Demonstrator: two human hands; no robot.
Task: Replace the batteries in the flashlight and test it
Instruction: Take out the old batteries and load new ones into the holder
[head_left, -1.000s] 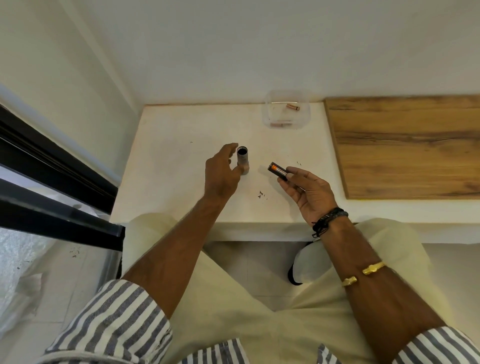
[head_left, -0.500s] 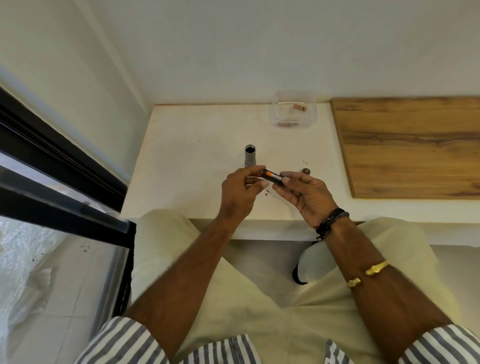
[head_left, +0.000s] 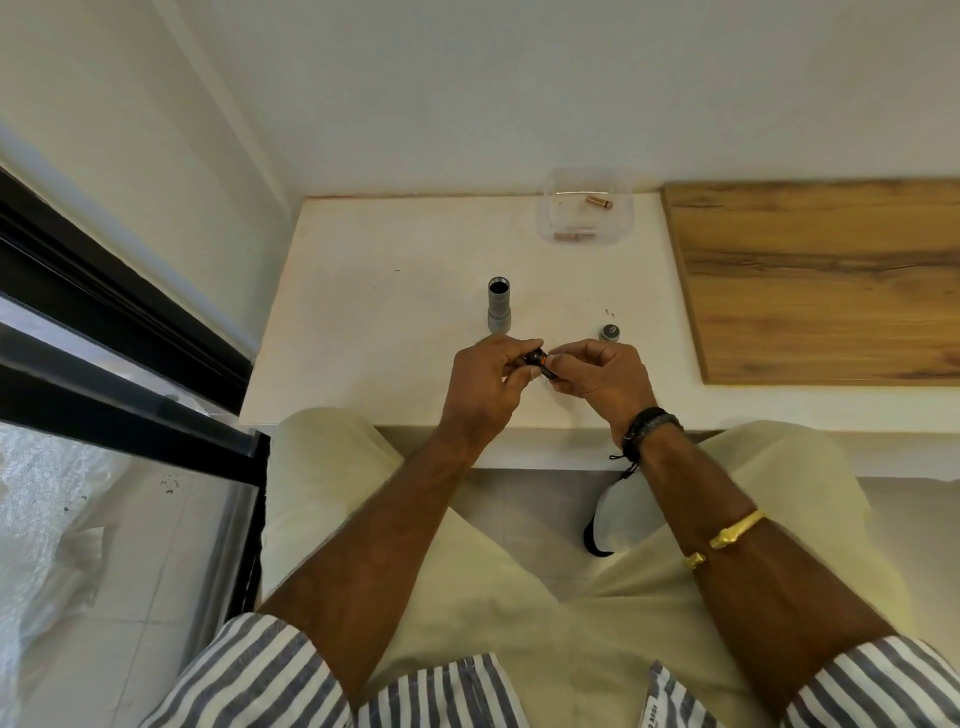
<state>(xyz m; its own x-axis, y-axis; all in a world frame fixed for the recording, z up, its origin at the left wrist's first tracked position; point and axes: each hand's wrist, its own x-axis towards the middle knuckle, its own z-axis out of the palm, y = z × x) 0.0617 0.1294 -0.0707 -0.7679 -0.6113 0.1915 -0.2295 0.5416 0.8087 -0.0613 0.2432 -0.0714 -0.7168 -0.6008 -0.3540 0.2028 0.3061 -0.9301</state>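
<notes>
Flashlight (head_left: 498, 306) is standing open-ended on the table (head_left: 363, 312), cap (head_left: 609, 332) lying off to its right. Disassembly looks done; battery swap, reassembly and test are all pending, I'd judge. Both hands are pinching the black-orange holder (head_left: 536, 358) between curled fingertips: left hand (head_left: 483, 384) on its left end, right hand (head_left: 602, 374) on its right. Flashlight is sitting just beyond the left hand, untouched. Batteries (head_left: 598, 202) are waiting in the far tub (head_left: 550, 228).

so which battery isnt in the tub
The black and orange battery, pinched between the left hand and right hand. The far copper battery and near copper battery lie inside the clear tub by the wall.
</notes>
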